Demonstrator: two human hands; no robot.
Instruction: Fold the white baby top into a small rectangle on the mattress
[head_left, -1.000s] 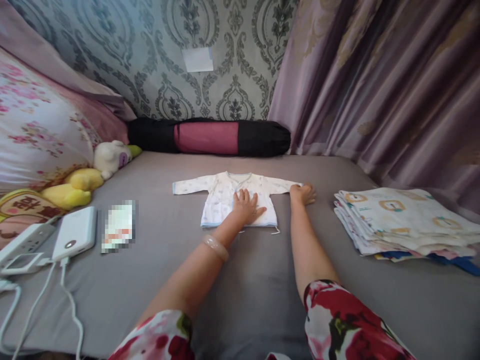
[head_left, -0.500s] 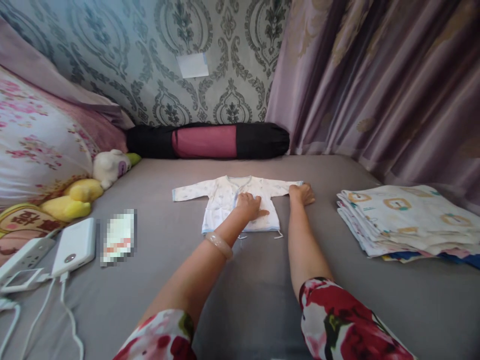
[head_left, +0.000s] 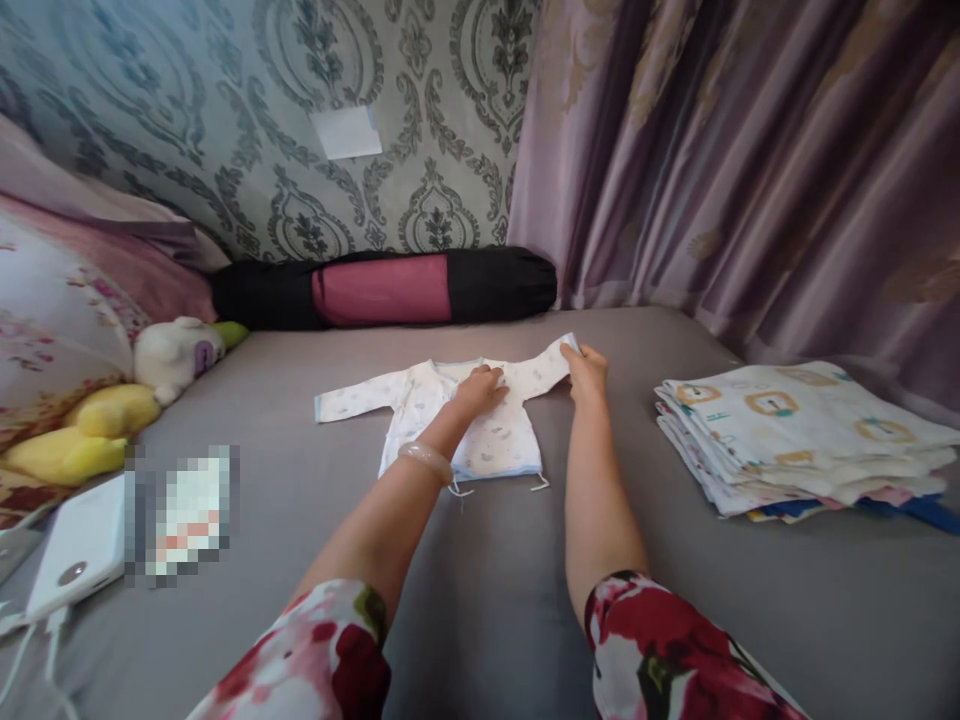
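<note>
A small white baby shirt (head_left: 499, 440) with pale prints and light-blue trim is spread on the grey bed sheet, its neckline towards the wall. One sleeve lies straight out to the left, and thin ties show at the hem. My left hand (head_left: 478, 392) rests on the upper chest of the shirt, fingers lying over the fabric near the right shoulder. My right hand (head_left: 587, 370) pinches the cuff of the right sleeve, which is angled up and a little raised. My left forearm covers the lower left part of the shirt.
A stack of folded printed cloths (head_left: 787, 430) lies on the right. Along the wall rests a black and pink roll bag (head_left: 382, 288). Plush toys (head_left: 176, 355), a white power bank (head_left: 79, 550) with cables and a blurred-out item (head_left: 191, 515) are on the left.
My right hand has lifted the right sleeve's cuff and swung it away from me. My left hand has slid up the shirt towards the shoulder. The view has turned slightly right.
</note>
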